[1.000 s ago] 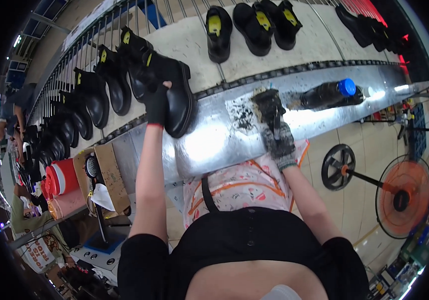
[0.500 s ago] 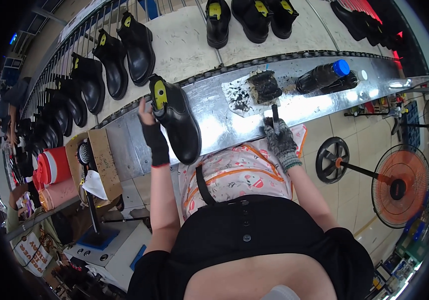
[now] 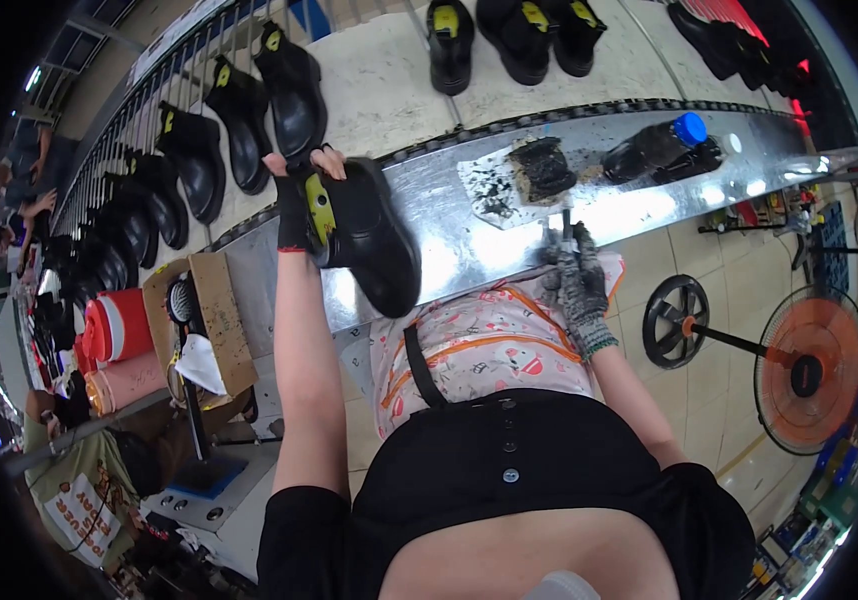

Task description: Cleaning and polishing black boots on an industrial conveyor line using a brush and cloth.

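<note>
My left hand (image 3: 294, 205), in a black fingerless glove, is closed on the top of a black ankle boot (image 3: 386, 225) with a yellow-green insole. The boot is tilted over the front edge of the metal ledge, its toe toward me. My right hand (image 3: 581, 285), in a grey knitted glove, is closed around a slim dark stick-like tool (image 3: 566, 222); its exact kind is blurred. Just beyond that tool, a blackened cloth-like pad (image 3: 541, 168) rests on a white sheet (image 3: 489, 190) smeared with black.
Two dark bottles lie on the metal ledge (image 3: 439, 250), one with a blue cap (image 3: 689, 128). Behind it, several black boots (image 3: 289, 90) stand on a pale conveyor belt (image 3: 369, 80). A cardboard box (image 3: 219, 320) holds a brush at left. An orange fan (image 3: 807, 375) stands at right.
My left hand has moved onto the boot's top and gripped it; the boot has turned and shifted slightly. My right hand still holds the tool, now a little further right.
</note>
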`<state>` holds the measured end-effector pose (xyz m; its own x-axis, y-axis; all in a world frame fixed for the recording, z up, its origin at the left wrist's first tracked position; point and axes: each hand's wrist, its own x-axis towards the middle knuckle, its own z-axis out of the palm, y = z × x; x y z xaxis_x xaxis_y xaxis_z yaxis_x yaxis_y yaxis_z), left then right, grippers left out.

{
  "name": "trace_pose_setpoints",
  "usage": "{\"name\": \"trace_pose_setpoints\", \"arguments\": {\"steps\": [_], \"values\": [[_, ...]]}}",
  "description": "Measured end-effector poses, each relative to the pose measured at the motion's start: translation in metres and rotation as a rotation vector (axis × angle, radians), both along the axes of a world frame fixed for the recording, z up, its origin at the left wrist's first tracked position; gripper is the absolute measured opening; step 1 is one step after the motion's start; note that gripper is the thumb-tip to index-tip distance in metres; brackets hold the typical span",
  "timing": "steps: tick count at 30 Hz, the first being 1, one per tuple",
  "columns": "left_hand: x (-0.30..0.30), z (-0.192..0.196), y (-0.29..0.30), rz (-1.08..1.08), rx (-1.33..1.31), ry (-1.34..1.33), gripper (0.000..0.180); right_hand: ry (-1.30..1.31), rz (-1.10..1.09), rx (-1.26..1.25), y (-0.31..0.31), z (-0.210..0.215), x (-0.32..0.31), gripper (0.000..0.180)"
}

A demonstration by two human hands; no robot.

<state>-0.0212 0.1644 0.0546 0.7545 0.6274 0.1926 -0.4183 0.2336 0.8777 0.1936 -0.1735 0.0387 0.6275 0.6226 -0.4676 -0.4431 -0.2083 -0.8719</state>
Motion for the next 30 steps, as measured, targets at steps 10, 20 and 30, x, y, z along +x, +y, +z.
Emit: {"name": "trace_pose_setpoints", "arguments": {"steps": [10,20,30], "values": [[0.014,0.057,-0.053,-0.072,0.321,-0.339,0.089,0.245,0.075,0.071,-0.005,0.042,-0.011,0.024],[0.026,0.082,-0.07,-0.275,0.392,-0.239,0.088,-1.187,0.933,0.254,0.058,0.175,0.016,0.039],[0.028,0.086,-0.072,-0.28,0.37,-0.245,0.088,-1.542,1.096,0.034,0.063,0.183,0.012,0.064]]}}
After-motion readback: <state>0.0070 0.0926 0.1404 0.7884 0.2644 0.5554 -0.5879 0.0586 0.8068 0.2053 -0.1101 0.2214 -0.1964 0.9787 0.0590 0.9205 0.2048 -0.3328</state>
